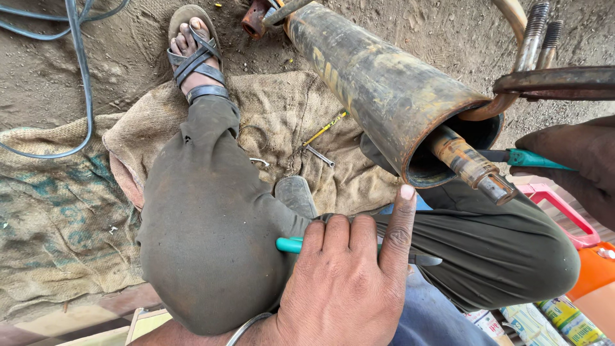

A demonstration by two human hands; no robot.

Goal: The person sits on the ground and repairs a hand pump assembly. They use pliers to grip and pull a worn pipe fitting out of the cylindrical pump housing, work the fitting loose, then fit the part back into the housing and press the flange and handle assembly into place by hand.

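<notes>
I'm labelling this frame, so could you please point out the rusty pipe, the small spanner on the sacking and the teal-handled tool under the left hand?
rusty pipe [378, 83], head view, outer wall.
small spanner [318, 156], head view, shaft.
teal-handled tool [289, 244], head view, handle end.

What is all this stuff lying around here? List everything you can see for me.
large metal tube: one, rusty yellow-brown, slanting across the upper middle
inner rod: one, rusty, sticking out of the tube's open end
threaded bolts: two, grey, top right
burlap sacking: brown, spread on the dirt ground
spanner: one, silver, on the sacking
cables: blue-grey, top left
orange container: one, lower right
sandalled foot: one, grey straps, top
left hand: holds a teal-handled tool against the knee
right hand: holds a second teal-handled tool by the tube's mouth
</notes>
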